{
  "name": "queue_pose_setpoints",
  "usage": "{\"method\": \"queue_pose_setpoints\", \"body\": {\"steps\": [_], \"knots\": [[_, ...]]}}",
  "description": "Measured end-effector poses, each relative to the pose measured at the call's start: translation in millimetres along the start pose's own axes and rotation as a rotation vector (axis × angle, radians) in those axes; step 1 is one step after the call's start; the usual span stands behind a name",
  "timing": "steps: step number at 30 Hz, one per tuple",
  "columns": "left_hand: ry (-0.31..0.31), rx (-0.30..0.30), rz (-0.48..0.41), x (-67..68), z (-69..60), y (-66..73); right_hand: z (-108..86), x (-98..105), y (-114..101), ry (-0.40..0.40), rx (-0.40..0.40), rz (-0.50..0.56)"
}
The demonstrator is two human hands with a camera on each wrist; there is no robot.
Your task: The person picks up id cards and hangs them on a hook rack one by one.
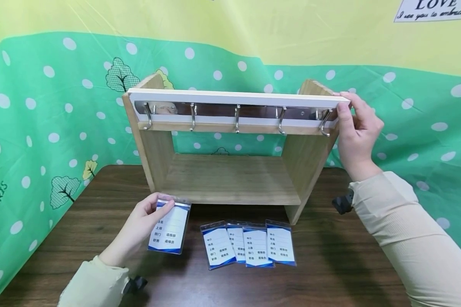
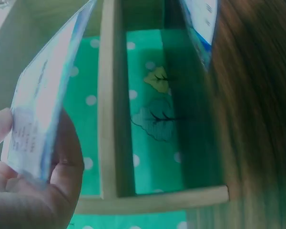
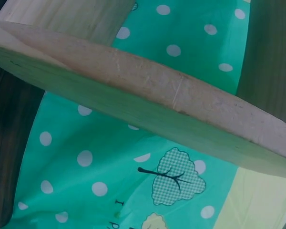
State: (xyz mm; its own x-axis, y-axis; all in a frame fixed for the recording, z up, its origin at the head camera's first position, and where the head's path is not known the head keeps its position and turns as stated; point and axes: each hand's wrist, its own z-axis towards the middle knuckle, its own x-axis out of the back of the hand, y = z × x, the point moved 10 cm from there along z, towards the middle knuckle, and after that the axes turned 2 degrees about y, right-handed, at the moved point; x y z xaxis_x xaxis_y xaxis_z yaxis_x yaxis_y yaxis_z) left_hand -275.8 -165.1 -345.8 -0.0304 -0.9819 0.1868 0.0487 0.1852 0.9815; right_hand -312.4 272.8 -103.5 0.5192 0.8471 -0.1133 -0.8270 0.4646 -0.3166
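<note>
Blue-and-white badge card in clear plastic holder, one, held over dark wood-grain table, near the lower left corner of light wooden shelf unit; pinched at its upper edge by left hand, printed face toward the head camera. Four matching badge cards, overlapping in a row, laid flat on the table in front of the shelf unit, just right of the held one. White hook rail across the unit's upper front, fitted with five metal hooks; gripped at the right end by right hand. Pale sleeves, two, with black wrist devices. Green-and-yellow polka-dotted cloth, hung behind.
</note>
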Motion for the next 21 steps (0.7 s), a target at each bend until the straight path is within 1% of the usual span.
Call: {"method": "queue_pose_setpoints", "body": {"steps": [5, 12, 21], "knots": [[0.011, -0.034, -0.032, -7.4, -3.7, 13.5, -0.2, 0.4, 0.5, -0.004, 0.0, -0.011], [-0.004, -0.074, -0.058, -17.1, -7.4, 29.7, 0.1, 0.5, -0.5, 0.009, -0.001, 0.002], [0.058, -0.154, -0.014, -14.4, -11.4, 51.3, -0.3, 0.2, -2.7, 0.019, -0.009, 0.004]]}}
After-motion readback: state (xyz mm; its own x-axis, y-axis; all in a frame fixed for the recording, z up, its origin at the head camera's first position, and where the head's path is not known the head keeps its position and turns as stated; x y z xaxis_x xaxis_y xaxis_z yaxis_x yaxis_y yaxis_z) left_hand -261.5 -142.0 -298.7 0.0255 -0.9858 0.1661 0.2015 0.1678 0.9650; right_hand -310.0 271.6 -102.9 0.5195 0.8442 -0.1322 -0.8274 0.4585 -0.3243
